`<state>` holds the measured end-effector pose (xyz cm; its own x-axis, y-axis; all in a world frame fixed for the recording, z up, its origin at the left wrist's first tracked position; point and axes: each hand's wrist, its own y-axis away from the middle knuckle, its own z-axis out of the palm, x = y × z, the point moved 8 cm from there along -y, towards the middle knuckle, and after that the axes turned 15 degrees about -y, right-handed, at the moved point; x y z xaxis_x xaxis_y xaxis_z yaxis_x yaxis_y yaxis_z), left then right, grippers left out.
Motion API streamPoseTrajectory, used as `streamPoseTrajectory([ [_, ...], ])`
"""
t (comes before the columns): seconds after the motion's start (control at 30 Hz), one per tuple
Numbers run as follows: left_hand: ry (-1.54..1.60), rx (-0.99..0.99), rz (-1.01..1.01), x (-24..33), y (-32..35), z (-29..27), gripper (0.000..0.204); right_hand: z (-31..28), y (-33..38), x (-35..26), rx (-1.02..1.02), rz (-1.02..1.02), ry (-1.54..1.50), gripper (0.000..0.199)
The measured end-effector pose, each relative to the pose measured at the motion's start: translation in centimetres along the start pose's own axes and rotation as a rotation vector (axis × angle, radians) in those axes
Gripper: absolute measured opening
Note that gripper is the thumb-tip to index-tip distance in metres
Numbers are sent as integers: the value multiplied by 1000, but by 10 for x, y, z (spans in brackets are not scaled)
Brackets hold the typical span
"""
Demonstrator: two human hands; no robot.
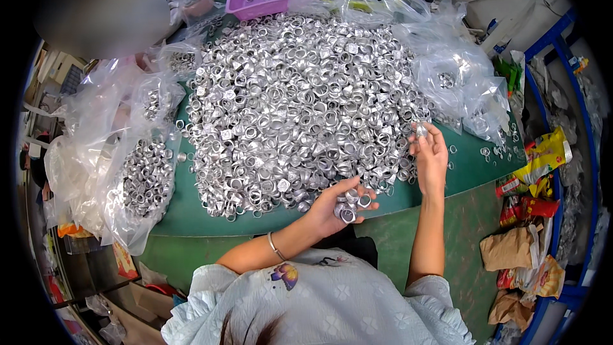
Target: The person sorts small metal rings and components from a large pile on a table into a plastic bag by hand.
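Green bench [469,166] is carrying big ring heap [300,102]; L hand [329,203] is cupping several rings [345,213], R hand [431,152] is pinching 1 ring [420,130] nr heap's R edge. They're prob. feeling light, stiff, bit slick; grip by band.

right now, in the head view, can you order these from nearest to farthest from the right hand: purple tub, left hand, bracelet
From the right hand:
1. Left hand: to its left, nearer the body.
2. Bracelet: farther left, on the left wrist.
3. Purple tub: far side, up and left, beyond the ring pile.
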<state>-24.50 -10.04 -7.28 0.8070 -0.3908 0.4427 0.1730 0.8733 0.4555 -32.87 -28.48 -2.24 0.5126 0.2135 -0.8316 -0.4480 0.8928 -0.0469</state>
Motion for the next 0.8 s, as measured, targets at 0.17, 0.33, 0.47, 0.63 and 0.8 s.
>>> streamPoseTrajectory([
  [0.17,-36,5,-9,-3,-3,-1,22,21,1,6,-109,191,-193,29],
  [0.33,-18,2,-27,-9,-5,-1,21,51,-11,3,-237,-235,999,18],
  [0.47,-35,-14,-25,-9,-1,2,19,47,-14,2,-237,-329,971,14],
  [0.63,-67,-24,-20,-7,-1,2,27,-5,-17,-1,9,-217,265,10],
  [0.8,-27,-116,21,0,1,14,37,19,21,11,-28,160,-330,15],
])
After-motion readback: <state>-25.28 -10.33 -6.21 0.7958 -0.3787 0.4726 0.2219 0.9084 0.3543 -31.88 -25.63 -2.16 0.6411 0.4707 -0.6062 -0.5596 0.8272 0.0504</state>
